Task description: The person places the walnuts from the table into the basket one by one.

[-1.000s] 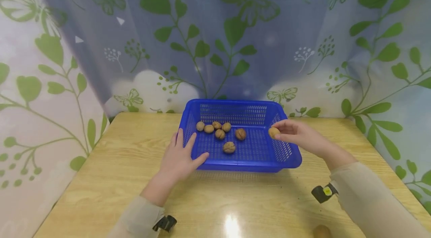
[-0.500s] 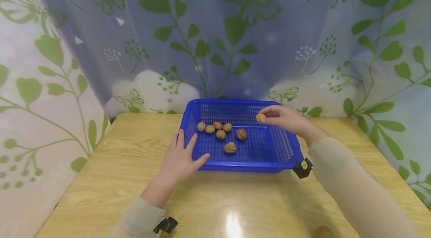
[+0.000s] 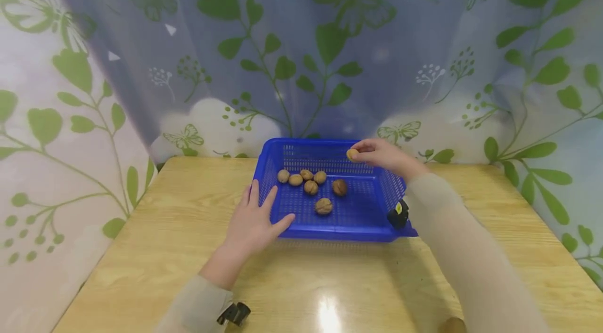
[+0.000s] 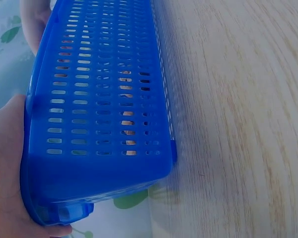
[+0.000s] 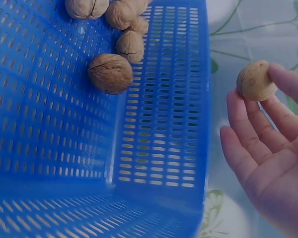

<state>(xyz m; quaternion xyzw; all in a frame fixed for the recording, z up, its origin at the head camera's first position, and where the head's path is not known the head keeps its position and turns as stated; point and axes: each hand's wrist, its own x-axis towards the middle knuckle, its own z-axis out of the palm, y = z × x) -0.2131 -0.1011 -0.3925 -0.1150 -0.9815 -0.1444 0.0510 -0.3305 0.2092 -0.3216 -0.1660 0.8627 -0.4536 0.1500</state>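
Note:
A blue slotted plastic basket (image 3: pixel 339 230) sits on the table with several walnuts inside. Most of these cluster toward the left; a darker walnut (image 3: pixel 339 187) lies near the middle and another walnut (image 3: pixel 323 206) closer to the front. My left hand (image 3: pixel 250 228) rests at the basket's front left corner with its fingers spread over the rim. Above the far rim, my right hand (image 3: pixel 383 155) pinches a pale walnut (image 5: pixel 257 81) between thumb and fingertips. In the right wrist view this walnut is beyond the basket's edge.
The wooden table (image 3: pixel 183 207) runs back to a curtain (image 3: pixel 301 50) printed with leaves and butterflies, close behind the basket. A round brown object (image 3: pixel 453 325), partly cut off, lies at the bottom edge of the head view.
My right hand has carried the pinched walnut left and away from me, from the basket's right side to above its far rim. The left hand stays at its corner.

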